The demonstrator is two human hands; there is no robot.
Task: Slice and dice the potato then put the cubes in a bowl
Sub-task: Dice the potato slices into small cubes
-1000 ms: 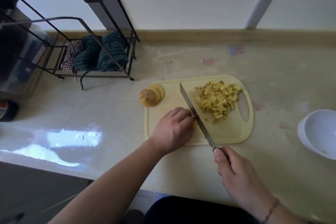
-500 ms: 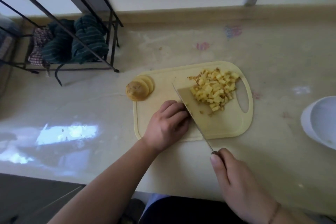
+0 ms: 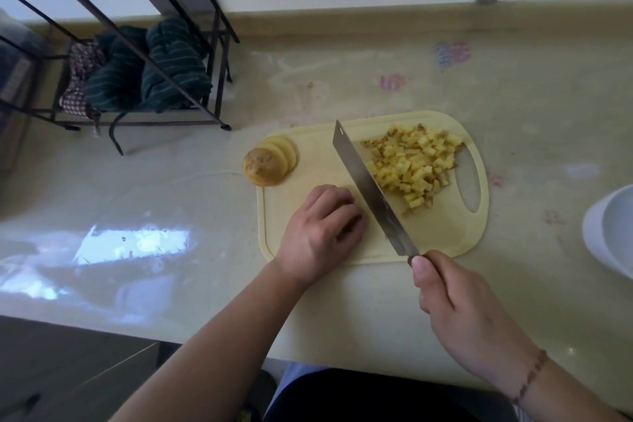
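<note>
A pale yellow cutting board (image 3: 308,175) lies on the counter. A heap of diced potato cubes (image 3: 416,164) sits on its right half. Round potato slices (image 3: 269,161) lean stacked at the board's left edge. My right hand (image 3: 462,312) grips the handle of a cleaver-style knife (image 3: 370,188), whose blade runs diagonally across the board just left of the cubes. My left hand (image 3: 322,233) rests curled on the board against the blade's left side; whatever potato lies under its fingers is hidden. A white bowl (image 3: 613,233) stands at the right edge of the view.
A black wire rack (image 3: 137,55) holding dark striped cloths (image 3: 150,72) stands at the back left of the counter. The wall runs along the back. The counter's front edge lies below my forearms.
The knife blade, tilted flat against the cube heap half a second ago, now stands on edge beside my left hand. My left hand stays in place on the board.
</note>
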